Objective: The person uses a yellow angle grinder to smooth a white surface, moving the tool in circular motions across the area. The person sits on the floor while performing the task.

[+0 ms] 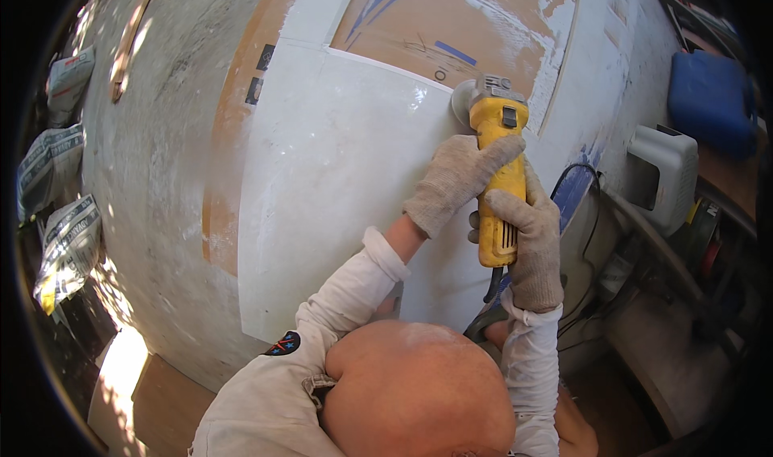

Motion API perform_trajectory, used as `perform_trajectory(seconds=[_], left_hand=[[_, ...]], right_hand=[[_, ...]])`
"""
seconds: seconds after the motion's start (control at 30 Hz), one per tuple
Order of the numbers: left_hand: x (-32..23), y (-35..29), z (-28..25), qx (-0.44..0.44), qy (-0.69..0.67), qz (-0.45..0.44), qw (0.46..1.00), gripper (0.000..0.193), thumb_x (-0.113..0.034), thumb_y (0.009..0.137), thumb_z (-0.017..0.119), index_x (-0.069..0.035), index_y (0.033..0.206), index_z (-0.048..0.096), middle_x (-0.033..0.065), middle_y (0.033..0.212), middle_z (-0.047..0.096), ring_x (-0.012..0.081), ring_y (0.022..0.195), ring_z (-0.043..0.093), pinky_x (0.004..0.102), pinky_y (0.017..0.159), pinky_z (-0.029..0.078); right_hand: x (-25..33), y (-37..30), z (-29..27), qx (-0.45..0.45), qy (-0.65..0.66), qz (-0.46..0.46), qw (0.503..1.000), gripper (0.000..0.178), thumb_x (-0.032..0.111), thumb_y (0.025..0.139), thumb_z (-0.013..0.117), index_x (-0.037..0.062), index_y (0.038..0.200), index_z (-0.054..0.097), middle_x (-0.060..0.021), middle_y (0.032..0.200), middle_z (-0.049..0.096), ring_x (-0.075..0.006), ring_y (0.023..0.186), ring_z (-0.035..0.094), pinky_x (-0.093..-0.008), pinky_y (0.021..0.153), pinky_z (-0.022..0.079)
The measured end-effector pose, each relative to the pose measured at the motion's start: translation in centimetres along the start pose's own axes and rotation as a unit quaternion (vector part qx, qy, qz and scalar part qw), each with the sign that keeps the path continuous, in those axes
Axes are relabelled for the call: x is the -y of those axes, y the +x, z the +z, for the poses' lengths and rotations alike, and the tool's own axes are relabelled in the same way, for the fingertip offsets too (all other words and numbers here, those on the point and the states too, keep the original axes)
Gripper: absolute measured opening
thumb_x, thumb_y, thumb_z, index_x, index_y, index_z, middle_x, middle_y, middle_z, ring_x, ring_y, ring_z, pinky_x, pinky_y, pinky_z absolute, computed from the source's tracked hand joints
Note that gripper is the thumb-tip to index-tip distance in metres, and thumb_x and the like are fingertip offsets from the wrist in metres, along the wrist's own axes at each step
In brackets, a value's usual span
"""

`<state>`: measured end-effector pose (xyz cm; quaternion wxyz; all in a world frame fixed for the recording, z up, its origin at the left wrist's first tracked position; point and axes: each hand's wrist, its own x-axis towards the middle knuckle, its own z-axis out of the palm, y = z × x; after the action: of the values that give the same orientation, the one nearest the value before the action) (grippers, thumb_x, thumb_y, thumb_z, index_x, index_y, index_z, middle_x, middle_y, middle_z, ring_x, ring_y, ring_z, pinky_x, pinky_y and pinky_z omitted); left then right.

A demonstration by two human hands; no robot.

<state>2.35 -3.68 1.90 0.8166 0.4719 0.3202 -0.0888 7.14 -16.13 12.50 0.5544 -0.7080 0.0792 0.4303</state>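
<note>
A yellow angle grinder (489, 120) with a grey metal head is held between my two gloved hands. My left hand (451, 179) wraps the upper body just below the switch. My right hand (535, 239) grips the lower body, its thumb across the vented end. The pale disc (461, 103) sits at the head's left side, over the far right edge of a white panel (330, 143). I cannot tell whether it touches the panel or spins. Beyond lies a brown sheet (451, 22) with white smears and blue marks.
The grinder's black cable (594, 239) loops at the right. A blue jerrycan (710, 99) and a light grey plastic container (672, 179) stand at the right edge. Several printed bags (68, 244) lie along the left. A strip of brown board (221, 175) shows beside the panel.
</note>
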Motion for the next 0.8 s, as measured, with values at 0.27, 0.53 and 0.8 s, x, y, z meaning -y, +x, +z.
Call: perform_trajectory(seconds=[0.27, 0.53, 0.8], left_hand=[[0.2, 0.3, 1.0, 0.019, 0.004, 0.003, 1.000, 0.064, -0.061, 0.105, 0.078, 0.002, 0.120, 0.079, 0.0099, 0.103, 0.081, 0.0158, 0.091, 0.079, 0.0320, 0.082, 0.064], [0.8, 0.9, 2.7, 0.060, -0.031, -0.006, 0.998, 0.063, -0.058, 0.106, 0.077, 0.003, 0.123, 0.077, 0.0099, 0.108, 0.080, 0.0159, 0.095, 0.078, 0.0321, 0.084, 0.064], [0.9, -0.7, 5.4, 0.153, -0.229, 0.050, 0.960, 0.056, -0.047, 0.106, 0.082, 0.000, 0.133, 0.070, 0.0089, 0.115, 0.076, 0.0164, 0.101, 0.077, 0.0328, 0.091, 0.065]], right_hand=[[-0.4, -0.2, -1.2, -0.011, 0.010, -0.002, 1.000, 0.083, 0.016, 0.095, 0.082, -0.0041, 0.168, 0.050, -0.0113, 0.105, 0.076, -0.0185, 0.078, 0.078, -0.0329, 0.066, 0.067], [-1.0, -0.8, -2.5, -0.033, 0.022, -0.012, 0.999, 0.084, 0.017, 0.095, 0.083, -0.0042, 0.169, 0.049, -0.0113, 0.106, 0.076, -0.0179, 0.079, 0.077, -0.0325, 0.067, 0.067], [-1.8, -3.4, -3.3, -0.057, -0.011, -0.112, 0.992, 0.087, 0.018, 0.095, 0.084, -0.0043, 0.170, 0.047, -0.0117, 0.111, 0.077, -0.0172, 0.086, 0.077, -0.0306, 0.072, 0.066]])
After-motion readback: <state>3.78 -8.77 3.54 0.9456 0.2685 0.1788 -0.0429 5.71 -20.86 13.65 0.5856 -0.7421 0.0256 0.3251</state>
